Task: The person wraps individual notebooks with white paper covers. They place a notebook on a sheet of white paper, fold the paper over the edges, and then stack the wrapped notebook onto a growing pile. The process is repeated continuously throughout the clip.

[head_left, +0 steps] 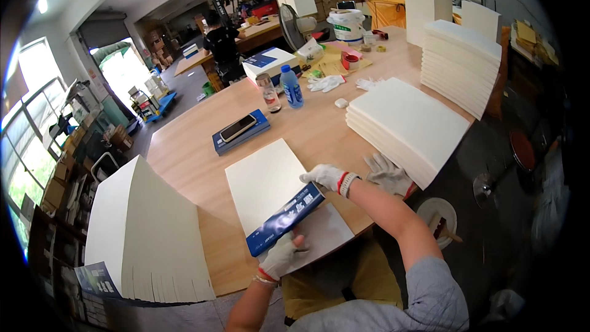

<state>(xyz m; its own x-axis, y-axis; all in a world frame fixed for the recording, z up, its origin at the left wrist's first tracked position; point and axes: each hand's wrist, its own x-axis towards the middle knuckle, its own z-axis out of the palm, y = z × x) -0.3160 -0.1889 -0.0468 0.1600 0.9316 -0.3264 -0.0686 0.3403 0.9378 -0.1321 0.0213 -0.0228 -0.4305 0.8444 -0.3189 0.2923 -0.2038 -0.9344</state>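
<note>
Through the head view, I saw the blue box (286, 220) over a white sheet (261, 175), slanting up rightward between both hands: left hand (283, 258) pinching its near edge, right hand (327, 177) its upper end, neither nearer.

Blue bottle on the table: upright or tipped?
Upright. The blue bottle stands on its base on the table, cap end up, beside the clear bottle.
</note>
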